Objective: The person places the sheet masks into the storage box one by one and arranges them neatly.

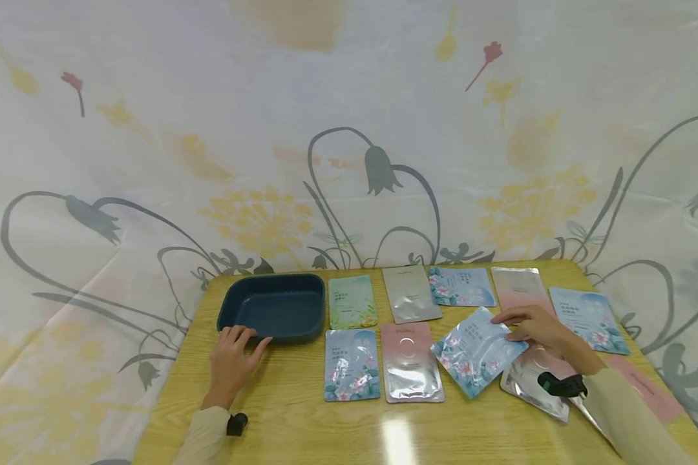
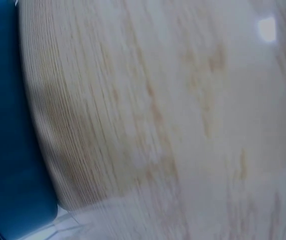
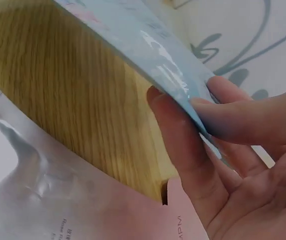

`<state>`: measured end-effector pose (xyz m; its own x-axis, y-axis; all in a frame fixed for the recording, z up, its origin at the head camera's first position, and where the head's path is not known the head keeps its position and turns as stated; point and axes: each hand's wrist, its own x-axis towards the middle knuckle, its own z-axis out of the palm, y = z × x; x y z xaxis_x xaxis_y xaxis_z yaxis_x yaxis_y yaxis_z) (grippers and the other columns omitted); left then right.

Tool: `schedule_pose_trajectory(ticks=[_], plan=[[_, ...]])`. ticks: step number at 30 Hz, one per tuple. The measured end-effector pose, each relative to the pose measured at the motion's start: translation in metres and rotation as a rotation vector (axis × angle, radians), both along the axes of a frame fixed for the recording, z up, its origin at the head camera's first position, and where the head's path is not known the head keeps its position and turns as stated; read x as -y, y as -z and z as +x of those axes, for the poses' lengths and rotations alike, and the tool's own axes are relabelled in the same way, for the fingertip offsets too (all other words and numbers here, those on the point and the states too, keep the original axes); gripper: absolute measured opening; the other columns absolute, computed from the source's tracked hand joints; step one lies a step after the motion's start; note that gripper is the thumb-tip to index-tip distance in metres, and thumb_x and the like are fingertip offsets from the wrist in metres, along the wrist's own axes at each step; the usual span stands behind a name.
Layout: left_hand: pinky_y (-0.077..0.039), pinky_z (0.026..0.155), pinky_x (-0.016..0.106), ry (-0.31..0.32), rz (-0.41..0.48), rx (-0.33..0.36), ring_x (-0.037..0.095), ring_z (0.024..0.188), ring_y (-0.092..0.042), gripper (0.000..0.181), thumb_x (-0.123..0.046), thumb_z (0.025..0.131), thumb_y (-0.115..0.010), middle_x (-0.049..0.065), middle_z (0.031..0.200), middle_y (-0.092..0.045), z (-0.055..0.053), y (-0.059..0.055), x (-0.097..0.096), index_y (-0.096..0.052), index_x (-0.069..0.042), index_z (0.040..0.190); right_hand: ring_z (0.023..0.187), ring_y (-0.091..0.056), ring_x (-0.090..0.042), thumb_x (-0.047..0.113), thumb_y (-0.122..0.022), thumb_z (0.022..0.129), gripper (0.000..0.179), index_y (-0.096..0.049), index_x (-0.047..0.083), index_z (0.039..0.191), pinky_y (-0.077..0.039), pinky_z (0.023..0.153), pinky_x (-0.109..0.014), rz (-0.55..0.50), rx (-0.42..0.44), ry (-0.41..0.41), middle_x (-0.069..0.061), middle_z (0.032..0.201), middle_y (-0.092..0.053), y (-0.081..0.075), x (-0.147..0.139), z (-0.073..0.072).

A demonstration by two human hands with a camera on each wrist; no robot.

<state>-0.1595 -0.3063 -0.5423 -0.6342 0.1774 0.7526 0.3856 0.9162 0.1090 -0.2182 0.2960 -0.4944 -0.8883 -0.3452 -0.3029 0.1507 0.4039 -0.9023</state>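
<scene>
My right hand (image 1: 538, 329) pinches the upper right edge of a light blue face mask sachet (image 1: 477, 352) printed with pink flowers. In the right wrist view, thumb and fingers (image 3: 180, 135) press on both faces of the tilted sachet (image 3: 158, 55). Beneath that hand lies a pink and silver sachet (image 3: 87, 185). My left hand (image 1: 231, 363) rests at the front left of a dark blue tray (image 1: 324, 303), its fingers at the rim and its thumb spread apart. The left wrist view gives the tray's outer wall (image 2: 10, 125) and leaves most of the hand out.
Flat sachets lie in rows right of the tray: green (image 1: 351, 302), blue (image 1: 351, 365), pink-silver (image 1: 412, 361), silver-beige (image 1: 410, 294), several more toward the right edge. The wooden table (image 1: 291, 413) meets a floral cloth backdrop (image 1: 349, 194) behind.
</scene>
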Motion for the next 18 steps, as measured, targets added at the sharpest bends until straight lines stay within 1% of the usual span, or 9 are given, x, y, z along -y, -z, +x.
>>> schedule_pose_trajectory(ticks=[2, 3, 5, 7, 10, 11, 12, 14, 18], plan=[[-0.048, 0.053, 0.042, -0.002, 0.003, 0.0, 0.029, 0.072, -0.051, 0.057, -0.058, 0.091, -0.049, 0.01, 0.08, -0.058, 0.0, 0.0, 0.0, -0.067, -0.005, 0.08, 0.072, -0.053, -0.005, 0.003, -0.064, 0.084, 0.04, -0.058, -0.005, 0.122, -0.044, 0.051, -0.034, -0.008, -0.006, 0.032, -0.031, 0.137, -0.041, -0.001, -0.001, 0.003], [-0.048, 0.053, 0.042, -0.002, 0.002, -0.001, 0.029, 0.072, -0.051, 0.057, -0.058, 0.091, -0.049, 0.01, 0.08, -0.058, 0.0, 0.0, 0.0, -0.067, -0.005, 0.08, 0.075, -0.054, -0.004, 0.004, -0.064, 0.084, 0.041, -0.057, -0.006, 0.123, -0.045, 0.052, -0.034, -0.025, -0.004, 0.045, -0.03, 0.139, -0.04, -0.002, -0.002, 0.004], [-0.047, 0.051, 0.041, -0.003, -0.003, -0.001, 0.029, 0.072, -0.051, 0.056, -0.058, 0.091, -0.049, 0.01, 0.081, -0.058, 0.0, -0.001, 0.0, -0.067, -0.005, 0.081, 0.084, -0.055, 0.003, 0.005, -0.066, 0.084, 0.041, -0.057, -0.005, 0.124, -0.047, 0.055, -0.033, -0.056, -0.008, 0.066, -0.024, 0.138, -0.044, -0.002, -0.002, 0.006], [-0.047, 0.051, 0.041, -0.006, -0.008, -0.001, 0.029, 0.072, -0.052, 0.056, -0.058, 0.091, -0.049, 0.01, 0.081, -0.058, -0.001, -0.002, 0.0, -0.067, -0.006, 0.081, 0.091, -0.058, 0.003, 0.004, -0.065, 0.085, 0.04, -0.058, -0.005, 0.123, -0.051, 0.06, -0.032, -0.098, -0.013, 0.082, -0.013, 0.131, -0.054, -0.003, 0.0, 0.006], [-0.048, 0.051, 0.041, -0.015, -0.013, 0.008, 0.03, 0.073, -0.052, 0.056, -0.059, 0.091, -0.049, 0.01, 0.081, -0.058, -0.001, -0.001, 0.001, -0.066, -0.006, 0.081, 0.087, -0.062, -0.005, 0.002, -0.064, 0.085, 0.037, -0.06, -0.004, 0.122, -0.054, 0.066, -0.031, -0.168, -0.011, 0.115, 0.003, 0.113, -0.063, -0.004, 0.006, 0.006], [-0.048, 0.051, 0.041, -0.017, -0.014, 0.008, 0.029, 0.073, -0.052, 0.056, -0.059, 0.091, -0.049, 0.01, 0.081, -0.058, -0.001, -0.001, 0.001, -0.066, -0.007, 0.081, 0.084, -0.064, -0.009, 0.002, -0.064, 0.085, 0.037, -0.06, -0.003, 0.121, -0.054, 0.067, -0.031, -0.184, -0.012, 0.12, 0.006, 0.108, -0.064, -0.005, 0.009, 0.006], [-0.048, 0.051, 0.041, -0.018, -0.016, 0.008, 0.029, 0.073, -0.052, 0.056, -0.059, 0.09, -0.049, 0.009, 0.081, -0.058, -0.001, -0.001, 0.001, -0.066, -0.007, 0.081, 0.081, -0.064, -0.013, 0.002, -0.064, 0.085, 0.036, -0.06, -0.003, 0.121, -0.054, 0.066, -0.03, -0.197, -0.016, 0.128, 0.007, 0.104, -0.065, -0.006, 0.012, 0.006], [-0.048, 0.051, 0.04, -0.016, -0.015, 0.004, 0.029, 0.072, -0.052, 0.056, -0.059, 0.091, -0.048, 0.009, 0.081, -0.057, -0.001, 0.0, 0.001, -0.066, -0.007, 0.081, 0.077, -0.065, -0.014, 0.002, -0.065, 0.085, 0.035, -0.062, -0.002, 0.12, -0.054, 0.065, -0.03, -0.216, -0.016, 0.147, 0.006, 0.099, -0.066, -0.009, 0.019, 0.006], [-0.047, 0.05, 0.04, -0.02, -0.008, 0.004, 0.029, 0.073, -0.052, 0.056, -0.059, 0.09, -0.048, 0.009, 0.081, -0.057, 0.001, 0.001, 0.0, -0.066, -0.007, 0.081, 0.073, -0.065, -0.015, 0.001, -0.065, 0.084, 0.031, -0.066, 0.004, 0.115, -0.054, 0.063, -0.03, -0.26, -0.012, 0.175, 0.005, 0.097, -0.066, -0.014, 0.035, 0.005]])
